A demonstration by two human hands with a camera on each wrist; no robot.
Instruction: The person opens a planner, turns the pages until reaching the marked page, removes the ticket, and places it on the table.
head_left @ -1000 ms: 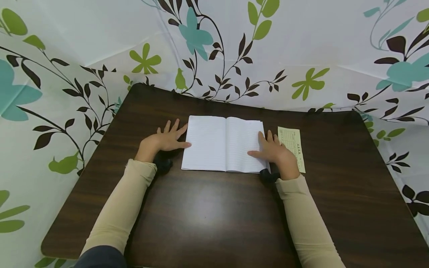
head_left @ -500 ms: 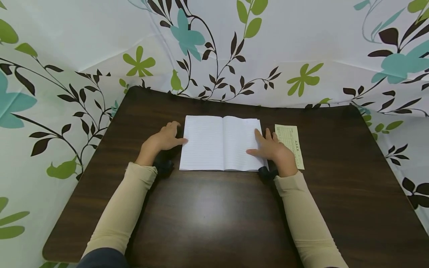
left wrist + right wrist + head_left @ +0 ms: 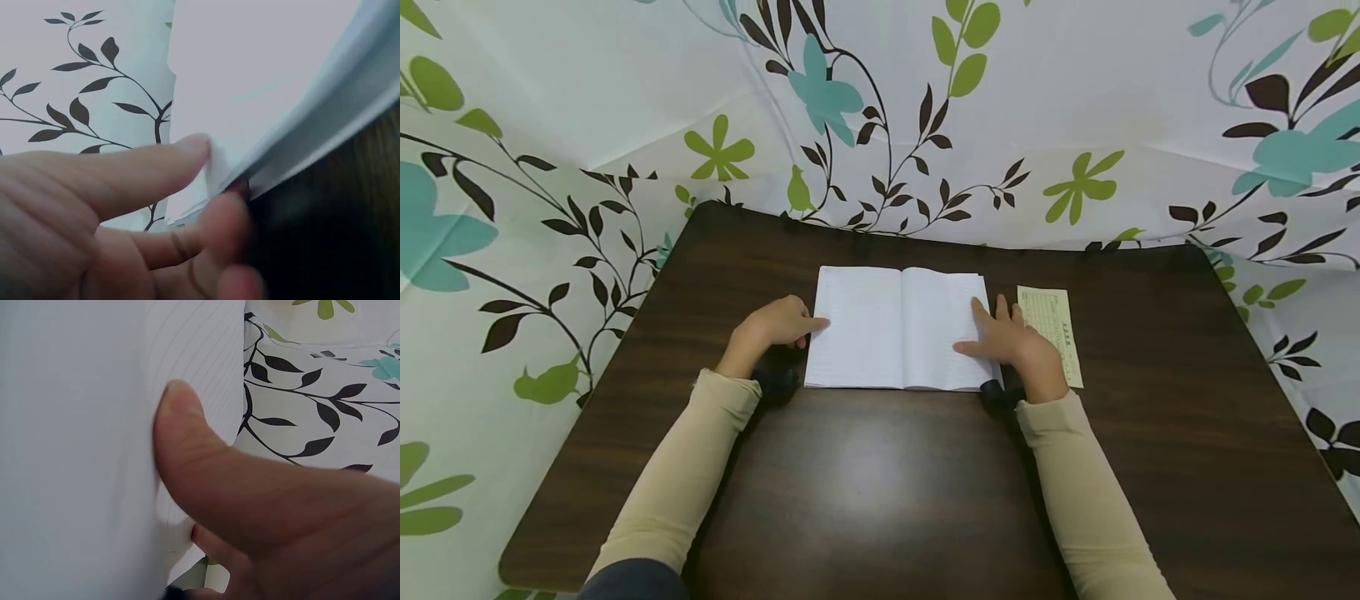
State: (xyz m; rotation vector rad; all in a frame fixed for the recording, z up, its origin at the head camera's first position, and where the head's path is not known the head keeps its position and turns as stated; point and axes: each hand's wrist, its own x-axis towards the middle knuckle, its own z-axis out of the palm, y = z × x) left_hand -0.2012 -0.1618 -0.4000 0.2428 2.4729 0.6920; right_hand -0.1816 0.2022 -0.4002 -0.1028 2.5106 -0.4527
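An open notebook (image 3: 859, 342) with white lined pages lies on the dark wooden table. At its left edge, my left hand (image 3: 775, 323) pinches the pages. The left wrist view shows the thumb (image 3: 178, 159) on top of the paper and curled fingers (image 3: 225, 225) below the edge, where the sheets stand slightly apart. My right hand (image 3: 1021, 346) rests on the right page with fingers spread. Its thumb (image 3: 187, 434) lies extended on the lined paper in the right wrist view.
A pale yellow printed slip (image 3: 1051, 321) lies just right of the notebook, partly behind the right hand. The brown table (image 3: 865, 500) reaches back to a white cloth (image 3: 1135, 100) with leaf and flower prints. Dark wrist devices (image 3: 777, 379) sit under both wrists.
My left hand has gone from spread fingers beside the notebook to curled fingers pinching its left edge. The right hand stays in place on the right page.
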